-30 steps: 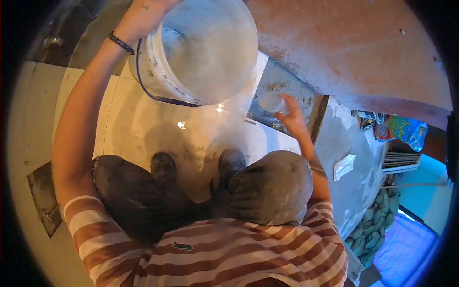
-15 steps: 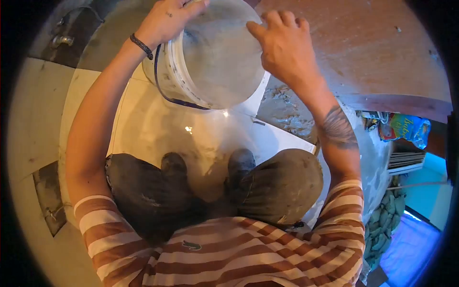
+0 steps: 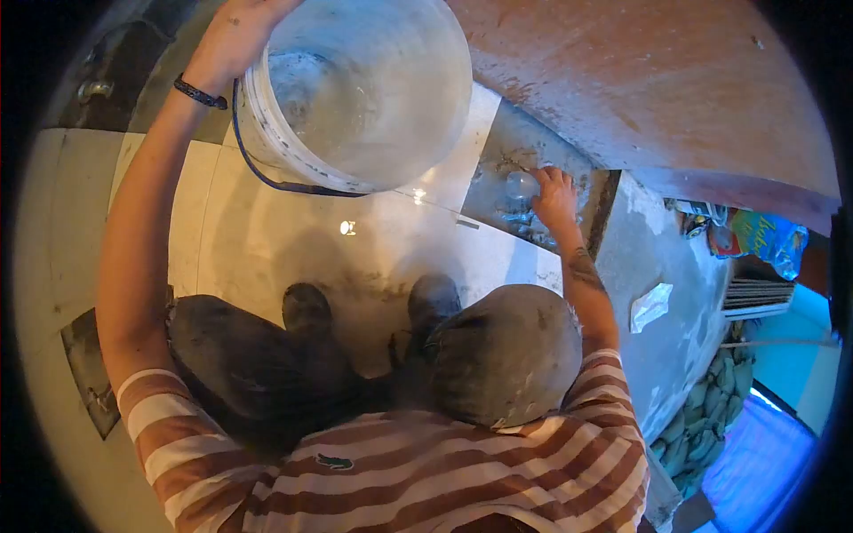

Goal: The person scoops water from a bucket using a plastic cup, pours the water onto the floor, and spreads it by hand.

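Note:
A white plastic bucket [image 3: 267,133], smeared with grey and fitted with a dark handle, is tilted with its mouth toward me. Its inside looks wet, with a little cloudy residue at the bottom. My left hand [image 3: 242,34] grips the rim at the upper left; its fingertips run out of view. To the right, my right hand [image 3: 556,200] reaches down to the wet grey patch of floor [image 3: 506,147]. Its fingers are closed at the edge of a small clear plastic container [image 3: 522,186], perhaps a cup; the exact kind is hard to tell.
White floor tiles [image 3: 191,191] lie under the bucket and my feet. A brown wooden panel [image 3: 640,80] slopes along the upper right. On the grey floor at right lie a white scrap [image 3: 650,307], a blue-green packet [image 3: 769,240] and stacked sacks [image 3: 711,409].
My right hand has left the bucket rim and moved down and right to the clear container. The bucket has shifted slightly left and up, its mouth showing more of the inside.

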A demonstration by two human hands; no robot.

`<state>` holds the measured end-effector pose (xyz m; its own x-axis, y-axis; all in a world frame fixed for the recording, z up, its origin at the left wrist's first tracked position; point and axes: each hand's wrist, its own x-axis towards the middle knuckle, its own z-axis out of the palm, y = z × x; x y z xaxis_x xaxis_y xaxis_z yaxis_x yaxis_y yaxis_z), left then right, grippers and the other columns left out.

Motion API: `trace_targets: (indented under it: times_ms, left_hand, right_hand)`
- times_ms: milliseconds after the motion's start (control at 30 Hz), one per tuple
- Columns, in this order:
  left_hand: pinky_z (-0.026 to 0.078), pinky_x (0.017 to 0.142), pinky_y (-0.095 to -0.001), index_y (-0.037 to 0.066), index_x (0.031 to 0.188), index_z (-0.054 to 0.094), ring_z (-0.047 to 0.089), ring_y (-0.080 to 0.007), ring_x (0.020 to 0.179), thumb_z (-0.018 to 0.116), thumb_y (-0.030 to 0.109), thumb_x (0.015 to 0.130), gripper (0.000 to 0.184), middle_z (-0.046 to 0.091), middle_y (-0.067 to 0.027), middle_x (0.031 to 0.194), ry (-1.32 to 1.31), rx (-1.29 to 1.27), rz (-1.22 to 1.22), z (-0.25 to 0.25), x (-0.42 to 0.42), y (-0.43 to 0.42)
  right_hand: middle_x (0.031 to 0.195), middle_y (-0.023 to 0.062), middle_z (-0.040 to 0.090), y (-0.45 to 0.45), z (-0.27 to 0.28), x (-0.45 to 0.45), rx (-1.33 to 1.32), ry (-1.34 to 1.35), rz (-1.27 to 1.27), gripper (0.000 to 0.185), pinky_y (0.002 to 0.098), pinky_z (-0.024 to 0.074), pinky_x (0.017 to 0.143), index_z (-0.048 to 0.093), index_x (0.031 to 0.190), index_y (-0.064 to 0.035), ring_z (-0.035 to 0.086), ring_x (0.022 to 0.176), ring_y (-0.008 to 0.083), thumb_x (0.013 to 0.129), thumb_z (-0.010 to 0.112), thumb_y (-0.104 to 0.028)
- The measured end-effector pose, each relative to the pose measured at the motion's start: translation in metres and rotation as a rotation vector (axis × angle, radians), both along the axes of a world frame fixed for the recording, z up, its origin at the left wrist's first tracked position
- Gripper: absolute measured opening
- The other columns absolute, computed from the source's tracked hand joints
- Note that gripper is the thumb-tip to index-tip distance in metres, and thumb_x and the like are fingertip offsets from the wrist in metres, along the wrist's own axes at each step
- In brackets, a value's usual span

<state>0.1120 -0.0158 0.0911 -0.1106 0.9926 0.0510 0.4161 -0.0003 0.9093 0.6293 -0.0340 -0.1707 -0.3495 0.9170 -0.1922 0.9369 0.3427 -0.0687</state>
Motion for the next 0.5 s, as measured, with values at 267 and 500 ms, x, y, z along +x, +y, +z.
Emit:
trace_targets:
  times_ms: [267,500]
  left_hand:
    - [0.053,0.093,-0.0320,-0.003,0.127,0.066,0.067,-0.0179,0.103,0.059,0.031,0.106,0.041,0.072,-0.0094,0.113,0.084,0.047,-0.014,0.008,0.007,-0.004]
    - [0.053,0.094,-0.0328,-0.002,0.127,0.067,0.067,-0.0200,0.106,0.060,0.032,0.104,0.041,0.072,-0.0116,0.115,0.224,0.076,-0.052,0.023,0.020,-0.013]
  right_hand:
    - [0.130,0.0109,0.061,-0.061,-0.048,-0.037,0.239,0.123,0.269,0.050,0.0548,0.0425,0.104,0.068,0.119,-0.0185,0.051,0.129,0.0351,0.071,0.069,-0.004]
    - [0.130,0.0174,0.062,-0.041,0.021,-0.017,-0.091,0.559,0.114,0.065,0.0477,0.0430,0.108,0.064,0.131,-0.0089,0.055,0.124,0.0401,0.067,0.078,-0.004]
